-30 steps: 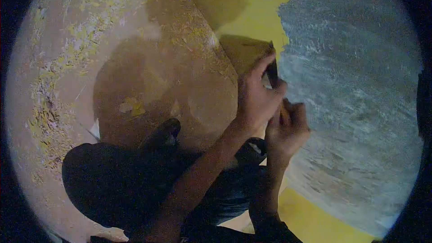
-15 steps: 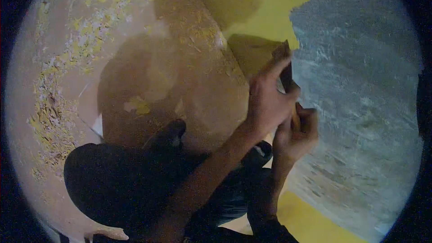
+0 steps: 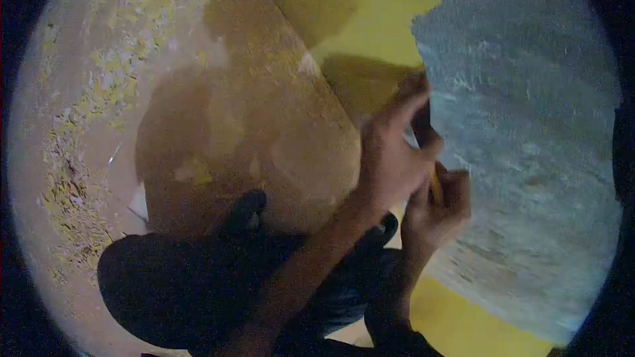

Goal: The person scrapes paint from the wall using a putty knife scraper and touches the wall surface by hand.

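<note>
A scraper with a dark flat blade and a yellowish handle lies against the wall, at the ragged edge of the yellow paint. My left hand is closed on the blade part, its fingers stretched along it and slightly blurred. Below it, my right hand is wrapped round the handle. Bare grey-blue wall shows to the right of the blade. The blade's tip is partly hidden by the left fingers.
Yellow and white paint flakes are scattered over the brown floor on the left. My dark-clothed knee and shoe are close below the hands. More yellow paint remains low on the wall.
The blade has slid a little down the wall, away from the yellow edge above, with both hands keeping hold of the scraper. The whole view has shifted slightly.
</note>
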Demonstrator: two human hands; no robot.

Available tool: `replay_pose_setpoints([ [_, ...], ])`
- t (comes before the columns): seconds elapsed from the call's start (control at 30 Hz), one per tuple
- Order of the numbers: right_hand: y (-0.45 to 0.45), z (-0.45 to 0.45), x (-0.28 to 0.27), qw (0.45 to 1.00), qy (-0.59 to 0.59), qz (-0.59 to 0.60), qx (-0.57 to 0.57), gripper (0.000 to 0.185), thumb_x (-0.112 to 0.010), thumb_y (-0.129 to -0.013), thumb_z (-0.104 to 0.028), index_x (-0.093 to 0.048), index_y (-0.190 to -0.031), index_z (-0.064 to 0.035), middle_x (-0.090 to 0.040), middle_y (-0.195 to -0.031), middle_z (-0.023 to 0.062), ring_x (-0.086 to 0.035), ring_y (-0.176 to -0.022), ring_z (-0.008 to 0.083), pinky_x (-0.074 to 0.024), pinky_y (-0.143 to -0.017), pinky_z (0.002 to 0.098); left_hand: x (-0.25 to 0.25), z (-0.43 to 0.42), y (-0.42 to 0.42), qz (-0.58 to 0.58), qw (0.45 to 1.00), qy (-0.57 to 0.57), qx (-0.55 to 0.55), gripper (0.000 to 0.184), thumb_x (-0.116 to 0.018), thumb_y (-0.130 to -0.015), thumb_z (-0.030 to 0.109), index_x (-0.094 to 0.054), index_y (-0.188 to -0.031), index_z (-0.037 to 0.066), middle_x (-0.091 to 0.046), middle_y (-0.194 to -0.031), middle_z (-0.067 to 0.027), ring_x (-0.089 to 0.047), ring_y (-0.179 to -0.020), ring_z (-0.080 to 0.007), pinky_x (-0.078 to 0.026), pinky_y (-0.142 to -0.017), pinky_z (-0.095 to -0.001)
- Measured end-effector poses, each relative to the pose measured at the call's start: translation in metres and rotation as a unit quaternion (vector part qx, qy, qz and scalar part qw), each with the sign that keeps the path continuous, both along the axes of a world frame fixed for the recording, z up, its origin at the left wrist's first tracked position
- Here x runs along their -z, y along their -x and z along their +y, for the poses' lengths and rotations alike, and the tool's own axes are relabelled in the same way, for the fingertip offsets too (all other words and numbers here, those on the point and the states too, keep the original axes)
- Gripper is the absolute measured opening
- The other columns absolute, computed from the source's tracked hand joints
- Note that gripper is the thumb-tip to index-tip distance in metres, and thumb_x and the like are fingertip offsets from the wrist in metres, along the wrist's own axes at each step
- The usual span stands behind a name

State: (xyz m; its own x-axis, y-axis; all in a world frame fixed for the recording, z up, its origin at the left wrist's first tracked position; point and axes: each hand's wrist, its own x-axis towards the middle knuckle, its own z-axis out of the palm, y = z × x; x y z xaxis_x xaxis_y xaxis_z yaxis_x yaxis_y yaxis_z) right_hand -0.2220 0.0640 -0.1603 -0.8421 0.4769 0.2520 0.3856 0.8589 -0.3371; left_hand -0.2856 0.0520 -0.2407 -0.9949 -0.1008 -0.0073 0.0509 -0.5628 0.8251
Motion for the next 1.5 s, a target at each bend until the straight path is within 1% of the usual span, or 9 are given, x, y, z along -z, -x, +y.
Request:
replay_pose_setpoints([
  [0.3,0.007,-0.006,-0.001,0.995,-0.084,-0.048,-0.01,0.016,-0.066,-0.081,-0.002,-0.052,-0.082,0.0056,-0.06,-0.078,0.0101,-0.053,-0.074,0.0119,-0.0464,-0.065,0.0278,-0.002,-0.008,0.006,-0.033,0.999,-0.03,0.009,0.051,-0.066,-0.065,0.0,-0.058,-0.116,0.0,-0.057,-0.118,-0.0224,-0.056,-0.109,-0.0369,-0.045,-0.093,-0.04],
  [0.43,0.0,0.006,0.004,0.998,0.021,0.059,-0.022,0.019,-0.068,-0.081,-0.005,-0.052,-0.075,0.0035,-0.059,-0.076,0.0077,-0.046,-0.069,0.0098,-0.0417,-0.06,0.0251,-0.007,-0.006,0.0,0.006,0.997,0.061,-0.049,0.049,-0.066,-0.066,0.0,-0.059,-0.114,0.001,-0.061,-0.109,-0.0187,-0.058,-0.106,-0.0347,-0.046,-0.09,-0.0384],
  [0.5,0.004,0.013,0.005,0.987,-0.147,-0.009,-0.069,0.021,-0.069,-0.081,-0.016,-0.056,-0.079,-0.0003,-0.062,-0.066,0.0102,-0.057,-0.057,0.0125,-0.0474,-0.055,0.0297,-0.001,-0.001,0.002,-0.031,0.999,0.017,-0.025,0.049,-0.067,-0.066,0.0,-0.059,-0.114,0.001,-0.061,-0.108,-0.0181,-0.058,-0.105,-0.0343,-0.047,-0.09,-0.0382],
  [0.57,0.01,-0.004,-0.001,0.999,-0.034,-0.017,-0.023,0.017,-0.068,-0.081,-0.004,-0.053,-0.079,0.0039,-0.059,-0.077,0.0084,-0.048,-0.071,0.0085,-0.0424,-0.061,0.0233,-0.004,-0.013,0.007,-0.053,0.998,-0.025,0.02,0.048,-0.068,-0.065,0.001,-0.06,-0.113,0.002,-0.061,-0.11,-0.0186,-0.057,-0.105,-0.0348,-0.046,-0.09,-0.0391],
  [0.73,0.01,0.001,0.007,0.998,-0.016,0.048,-0.041,0.018,-0.068,-0.082,-0.003,-0.051,-0.078,0.0037,-0.06,-0.076,0.008,-0.051,-0.071,0.0089,-0.0442,-0.062,0.0239,0.0,-0.009,0.014,0.02,0.995,0.033,-0.097,0.046,-0.067,-0.065,-0.001,-0.061,-0.111,0.002,-0.063,-0.103,-0.0173,-0.061,-0.097,-0.0332,-0.047,-0.087,-0.038],
  [0.8,0.024,-0.002,0.007,0.99,-0.102,-0.067,-0.077,0.018,-0.067,-0.082,-0.003,-0.051,-0.079,0.0045,-0.062,-0.077,0.0101,-0.056,-0.076,0.0111,-0.0476,-0.067,0.0263,0.005,-0.008,0.015,-0.016,0.997,-0.002,-0.072,0.046,-0.067,-0.065,0.0,-0.061,-0.111,0.002,-0.063,-0.103,-0.0173,-0.061,-0.097,-0.0333,-0.048,-0.087,-0.0382],
  [0.93,0.013,-0.01,0.002,0.998,0.033,0.044,0.01,0.018,-0.067,-0.083,-0.005,-0.051,-0.08,0.0047,-0.063,-0.078,0.0101,-0.054,-0.074,0.0114,-0.046,-0.065,0.0258,0.001,-0.011,0.016,-0.01,0.998,0.023,-0.051,0.045,-0.066,-0.067,0.001,-0.061,-0.111,0.002,-0.063,-0.103,-0.0168,-0.062,-0.097,-0.0316,-0.048,-0.086,-0.0375],
  [1.33,0.038,-0.004,0.004,0.993,-0.042,-0.06,-0.09,0.017,-0.067,-0.082,-0.009,-0.053,-0.08,0.0013,-0.061,-0.07,0.0162,-0.058,-0.063,0.0136,-0.0478,-0.06,0.0312,0.007,-0.028,0.03,-0.095,0.995,0.032,-0.005,0.044,-0.07,-0.072,0.0,-0.06,-0.115,-0.003,-0.061,-0.116,-0.0147,-0.059,-0.105,-0.0225,-0.045,-0.093,-0.0328],
  [1.5,-0.017,0.022,-0.007,0.997,0.021,0.004,-0.078,0.017,-0.066,-0.085,-0.012,-0.053,-0.083,-0.0014,-0.06,-0.066,0.0108,-0.055,-0.057,0.0146,-0.0462,-0.054,0.0306,-0.012,-0.035,0.018,-0.098,0.995,-0.026,0.026,0.027,-0.067,-0.083,0.011,-0.064,-0.106,-0.002,-0.066,-0.099,-0.0084,-0.061,-0.092,-0.0165,-0.047,-0.086,-0.0289],
])
